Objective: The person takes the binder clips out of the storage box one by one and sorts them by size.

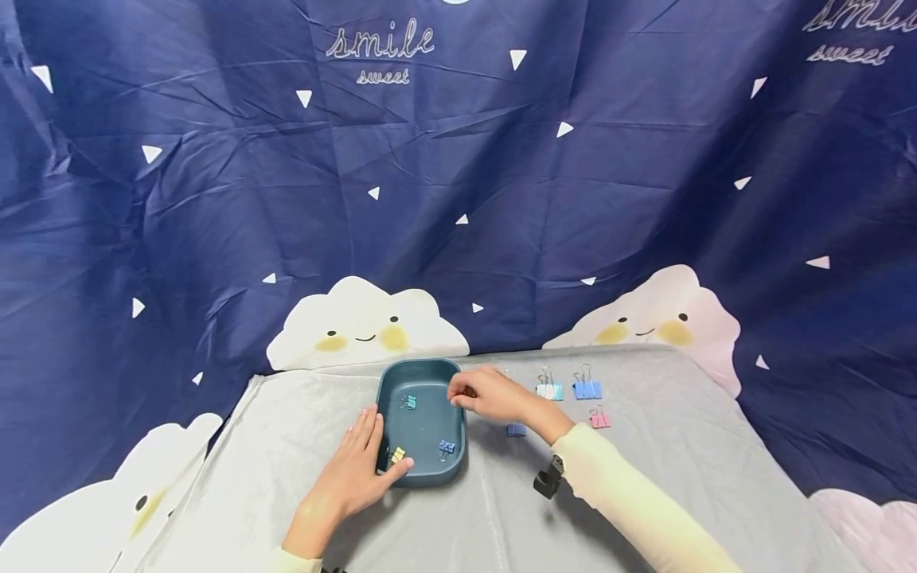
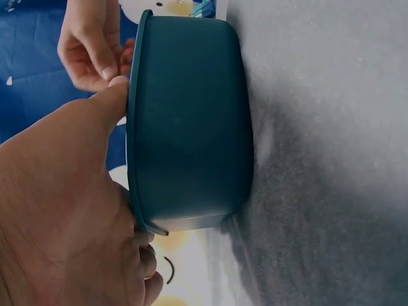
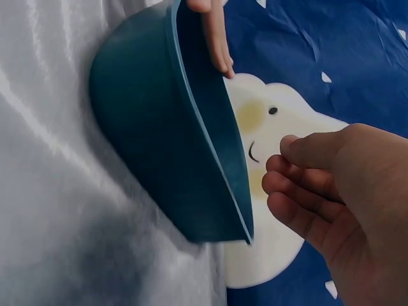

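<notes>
A dark teal tray (image 1: 421, 479) stands on the grey cloth. My left hand (image 1: 353, 468) rests on its near left corner, fingers straight along the left rim and thumb over the front rim. Inside lie a teal binder clip (image 1: 409, 403), a blue binder clip (image 1: 446, 447) and a yellow binder clip (image 1: 397, 455), the last right beside my left thumb. Above the tray's right rim is my right hand (image 1: 490, 394), fingers curled and thumb against the index finger. In the right wrist view, nothing shows between the fingertips (image 3: 290, 143).
Right of the tray on the cloth (image 1: 645, 454) lie a white-and-teal clip (image 1: 549, 390), a larger blue clip (image 1: 587, 389), a pink clip (image 1: 599, 418) and a small dark blue clip (image 1: 516, 430). A navy curtain (image 1: 430, 159) with clouds hangs behind.
</notes>
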Demonstrator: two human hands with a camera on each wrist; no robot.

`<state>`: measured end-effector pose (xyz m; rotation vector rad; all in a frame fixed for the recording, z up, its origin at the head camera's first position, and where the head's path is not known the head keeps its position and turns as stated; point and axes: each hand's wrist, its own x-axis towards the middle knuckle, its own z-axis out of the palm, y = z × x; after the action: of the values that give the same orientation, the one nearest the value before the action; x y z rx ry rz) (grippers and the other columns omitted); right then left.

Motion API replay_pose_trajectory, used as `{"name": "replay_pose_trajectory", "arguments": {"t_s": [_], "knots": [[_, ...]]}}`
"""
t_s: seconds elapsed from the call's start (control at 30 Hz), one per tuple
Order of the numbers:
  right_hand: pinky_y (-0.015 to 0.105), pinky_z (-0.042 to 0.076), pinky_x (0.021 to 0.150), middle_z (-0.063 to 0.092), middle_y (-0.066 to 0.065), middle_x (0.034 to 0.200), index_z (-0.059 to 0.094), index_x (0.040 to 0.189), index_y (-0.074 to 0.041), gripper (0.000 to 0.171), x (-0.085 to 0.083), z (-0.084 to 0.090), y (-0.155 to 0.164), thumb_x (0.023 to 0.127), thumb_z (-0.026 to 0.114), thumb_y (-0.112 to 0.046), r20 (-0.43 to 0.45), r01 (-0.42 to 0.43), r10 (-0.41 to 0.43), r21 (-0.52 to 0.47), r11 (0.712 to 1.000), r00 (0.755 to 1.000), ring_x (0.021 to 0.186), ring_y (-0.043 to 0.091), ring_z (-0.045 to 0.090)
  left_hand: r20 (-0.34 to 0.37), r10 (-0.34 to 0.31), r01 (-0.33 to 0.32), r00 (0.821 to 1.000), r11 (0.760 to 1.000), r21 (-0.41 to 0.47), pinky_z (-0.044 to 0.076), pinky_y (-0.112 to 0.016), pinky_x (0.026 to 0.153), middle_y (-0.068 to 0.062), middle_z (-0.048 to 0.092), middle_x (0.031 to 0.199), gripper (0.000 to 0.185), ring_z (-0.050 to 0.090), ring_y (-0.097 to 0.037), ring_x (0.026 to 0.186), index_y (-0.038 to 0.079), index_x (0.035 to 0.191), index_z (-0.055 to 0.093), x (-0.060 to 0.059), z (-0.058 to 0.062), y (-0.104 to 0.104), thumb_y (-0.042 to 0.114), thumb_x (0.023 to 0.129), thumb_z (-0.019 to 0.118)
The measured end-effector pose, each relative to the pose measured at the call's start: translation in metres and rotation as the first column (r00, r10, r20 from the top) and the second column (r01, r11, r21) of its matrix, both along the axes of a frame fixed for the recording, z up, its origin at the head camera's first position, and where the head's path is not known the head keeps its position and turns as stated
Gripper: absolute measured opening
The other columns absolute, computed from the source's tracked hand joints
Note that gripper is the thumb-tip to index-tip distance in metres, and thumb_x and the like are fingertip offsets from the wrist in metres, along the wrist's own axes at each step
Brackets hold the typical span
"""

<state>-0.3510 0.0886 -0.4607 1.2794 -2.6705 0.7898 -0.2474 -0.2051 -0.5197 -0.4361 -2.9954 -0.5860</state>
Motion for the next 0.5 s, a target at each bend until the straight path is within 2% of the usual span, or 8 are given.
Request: {"name": "replay_pose_trajectory", "arguments": {"t_s": [0.27,0.5], "knots": [[0.02,0.052,0.074,0.072,-0.012,0.095,0.077,0.1,-0.021,0.008,0.0,0.005,-0.031,0.104,0.071,-0.017,0.016,-0.068,0.067,0.076,0.995,0.998,0.079,0.001,0.058,0.005,0.001,-0.001,1.0,1.0,0.0,0.02,-0.057,0.135,-0.021,0.016,0.178,0.102,0.015,-0.039,0.166,-0.004,0.167,0.026,0.001,0.001,-0.003,0.068,0.101,0.056],[0.017,0.055,0.079,0.073,-0.008,0.094,0.078,0.101,-0.017,0.006,-0.002,0.003,-0.056,0.103,0.072,-0.015,0.014,-0.138,0.137,0.123,0.983,0.99,0.082,0.0,0.062,-0.008,-0.004,0.004,1.0,1.0,-0.008,0.02,-0.058,0.135,-0.019,0.019,0.178,0.099,0.016,-0.037,0.166,-0.003,0.166,0.028,0.002,0.0,-0.006,0.067,0.102,0.055]]}}
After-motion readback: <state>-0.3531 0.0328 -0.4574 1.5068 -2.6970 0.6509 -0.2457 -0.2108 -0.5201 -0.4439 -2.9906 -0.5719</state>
